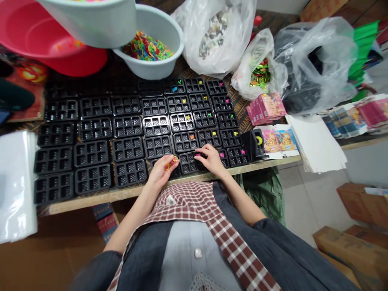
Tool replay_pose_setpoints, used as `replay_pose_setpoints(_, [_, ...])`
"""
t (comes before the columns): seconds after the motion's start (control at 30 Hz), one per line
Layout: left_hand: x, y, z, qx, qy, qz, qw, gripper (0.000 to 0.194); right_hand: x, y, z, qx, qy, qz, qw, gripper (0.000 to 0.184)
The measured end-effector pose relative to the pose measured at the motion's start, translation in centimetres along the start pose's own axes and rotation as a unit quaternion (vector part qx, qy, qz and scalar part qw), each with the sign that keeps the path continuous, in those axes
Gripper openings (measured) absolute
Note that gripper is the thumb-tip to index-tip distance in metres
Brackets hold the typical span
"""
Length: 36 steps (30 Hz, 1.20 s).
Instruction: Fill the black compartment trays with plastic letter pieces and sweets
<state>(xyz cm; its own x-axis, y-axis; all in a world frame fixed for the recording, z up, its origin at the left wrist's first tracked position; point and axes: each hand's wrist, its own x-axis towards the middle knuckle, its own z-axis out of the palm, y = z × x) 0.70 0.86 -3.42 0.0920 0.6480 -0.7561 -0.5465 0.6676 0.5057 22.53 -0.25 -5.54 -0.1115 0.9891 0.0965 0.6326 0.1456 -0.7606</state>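
Holding red-and-yellow pieces [171, 163] near the bench's front edge [103, 193]: left hand [160, 171]; slackening could spill them. Right hand [212, 160], narrowed at pink piece [198, 154], black tray [188, 164]; grip unclear, a bump could dislodge it.

Lt med., soft. Glare on black plastic six-cell trays [127, 126]. Sheen on flat translucent plastic sleeves [15, 186] L of trays. Brown cardboard box [60, 258] below trays in shadow. Round red plastic basin [75, 64] behind trays stretched, wide-angle dist., sl. soft.

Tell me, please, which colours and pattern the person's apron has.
The apron is checked in reddish brown and white; it shows best in the head view.
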Motion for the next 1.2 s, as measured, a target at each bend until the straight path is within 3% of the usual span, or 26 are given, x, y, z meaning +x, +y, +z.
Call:
replay_pose_setpoints(0.13, [-0.2, -0.7, 1.1, 0.019, -0.034, -0.004, 0.999, 0.015, 0.8, -3.1, 1.1, 0.08, -0.033, -0.041, 0.995, 0.034])
replay_pose_setpoints(0.27, [-0.4, -0.7, 1.0, -0.002, -0.053, 0.014, 0.998, 0.013, 1.9, -4.5, 2.4, 0.101, -0.081, -0.07, 0.989, 0.018])
replay_pose_setpoints(0.5, [-0.4, 1.5, -1.0, 0.007, -0.045, 0.011, 0.999, 0.015, 3.8, -5.6, 3.9, 0.17, -0.106, -0.054, 0.978, 0.016])
replay_pose_setpoints(0.67, [-0.2, 2.7, -2.8, 0.074, -0.018, 0.086, 0.993, 0.014, 5.7, -5.7, 5.1, 0.223, -0.064, -0.022, 0.972, 0.018])
replay_pose_setpoints(0.83, [-0.1, 1.5, -3.1, 0.3, -0.005, 0.188, 0.935, 0.011, 8.0, -3.5, 6.4, 0.101, -0.017, -0.035, 0.994, 0.012])
replay_pose_setpoints(0.97, [0.0, 0.4, -2.6, 0.351, 0.012, 0.234, 0.907, 0.023, 9.1, -2.6, 7.9, 0.037, -0.033, -0.079, 0.996, 0.007])
replay_pose_setpoints(1.07, [0.2, 0.8, -2.6, 0.297, 0.031, 0.222, 0.928, 0.025, 9.7, -2.4, 8.9, 0.007, -0.043, -0.095, 0.995, 0.008])
replay_pose_setpoints(1.2, [0.6, 3.0, -2.9, 0.068, 0.022, 0.127, 0.989, 0.013, 10.1, -2.5, 8.9, -0.02, -0.058, -0.105, 0.993, 0.012])
